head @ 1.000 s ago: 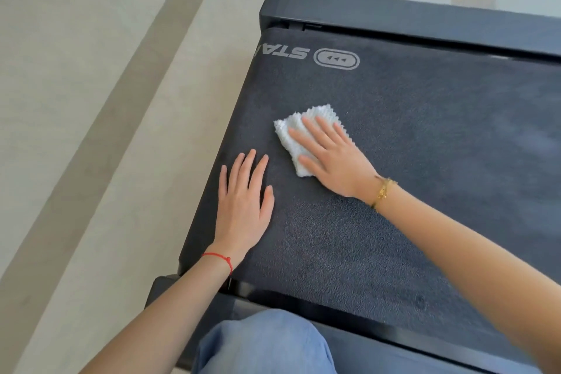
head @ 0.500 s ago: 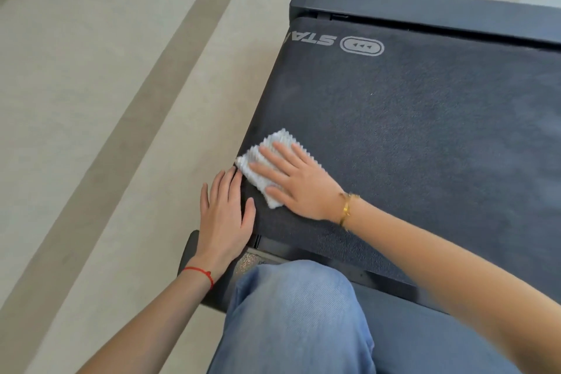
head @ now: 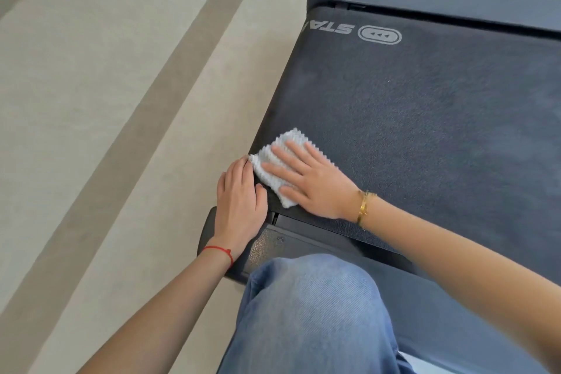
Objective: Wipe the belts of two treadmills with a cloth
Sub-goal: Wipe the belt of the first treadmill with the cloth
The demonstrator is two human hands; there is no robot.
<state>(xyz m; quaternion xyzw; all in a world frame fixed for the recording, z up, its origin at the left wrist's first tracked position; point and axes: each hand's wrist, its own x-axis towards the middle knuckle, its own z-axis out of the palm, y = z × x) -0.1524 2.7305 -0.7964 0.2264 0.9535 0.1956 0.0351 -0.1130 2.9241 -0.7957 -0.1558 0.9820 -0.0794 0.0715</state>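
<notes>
Cloth (head: 280, 168) lay flat at the near left corner of the belt (head: 425, 118), pinned under the right hand (head: 312, 182), whose straight, spread fingers pressed it down, probably to spread wiping pressure. Left hand (head: 239, 200) rested flat on the treadmill edge beside the cloth, holding nothing, apparently as a brace.

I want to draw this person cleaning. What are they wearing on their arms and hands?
Both arms are bare, with no sleeves and no gloves. The left hand has a thin red string bracelet around its wrist. The right hand has a shiny gold bangle around its wrist. No rings show on the fingers.
</notes>
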